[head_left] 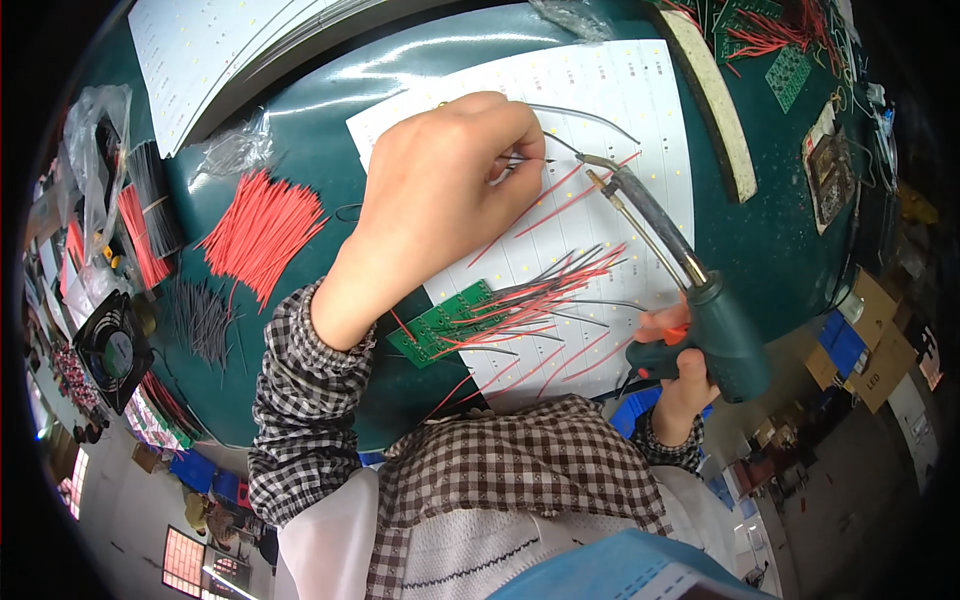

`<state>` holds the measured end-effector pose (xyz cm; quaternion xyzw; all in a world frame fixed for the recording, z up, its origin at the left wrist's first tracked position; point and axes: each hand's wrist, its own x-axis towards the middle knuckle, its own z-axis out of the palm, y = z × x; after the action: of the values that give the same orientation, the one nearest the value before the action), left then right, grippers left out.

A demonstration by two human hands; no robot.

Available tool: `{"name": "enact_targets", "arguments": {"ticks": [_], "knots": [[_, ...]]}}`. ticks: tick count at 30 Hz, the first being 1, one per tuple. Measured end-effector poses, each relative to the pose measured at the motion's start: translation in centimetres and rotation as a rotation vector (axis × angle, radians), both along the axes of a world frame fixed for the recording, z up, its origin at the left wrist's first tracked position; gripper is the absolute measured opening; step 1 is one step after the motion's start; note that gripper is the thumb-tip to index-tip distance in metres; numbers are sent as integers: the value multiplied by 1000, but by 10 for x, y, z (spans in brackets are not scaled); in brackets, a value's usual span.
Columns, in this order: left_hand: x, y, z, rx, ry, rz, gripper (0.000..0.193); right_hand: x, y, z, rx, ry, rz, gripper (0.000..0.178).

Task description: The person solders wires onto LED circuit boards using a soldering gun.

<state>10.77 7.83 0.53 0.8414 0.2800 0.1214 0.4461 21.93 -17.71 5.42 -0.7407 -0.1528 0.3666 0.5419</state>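
Left hand (440, 175): back of hand hides most of the pinch and much of the thin wire (550, 160) in it
Right hand (682, 390): partly hidden by soldering gun (730, 345), right of centre
Gun tip (584, 158): contact with wire too small to tell
White sheet (640, 105): print too small to read
Sheet stack (195, 55): cut off, top left
Mask (630, 572): cut off, bottom edge

A soldering gun (733, 350) and circuit boards (425, 335) show an electronics workshop.
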Motion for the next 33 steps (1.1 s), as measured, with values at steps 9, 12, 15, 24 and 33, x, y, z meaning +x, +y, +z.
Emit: {"name": "enact_targets", "arguments": {"ticks": [9,12,15,24,33], "knots": [[-1,5,2,-41,-7,-1,7,-2,7,5,-80,-29,49,71],[-1,4,0,-35,-6,-5,7,-2,10,5,-84,-21,42,73],[0,4,0,-39,3,-9,7,-4,13,5,-69,-18,12,74],[-1,4,1,-39,-6,-6,9,-5,13,2,-31,-2,19,71],[-1,4,2,-35,20,-6,7,-4,10,3,-48,21,62,67]]}}
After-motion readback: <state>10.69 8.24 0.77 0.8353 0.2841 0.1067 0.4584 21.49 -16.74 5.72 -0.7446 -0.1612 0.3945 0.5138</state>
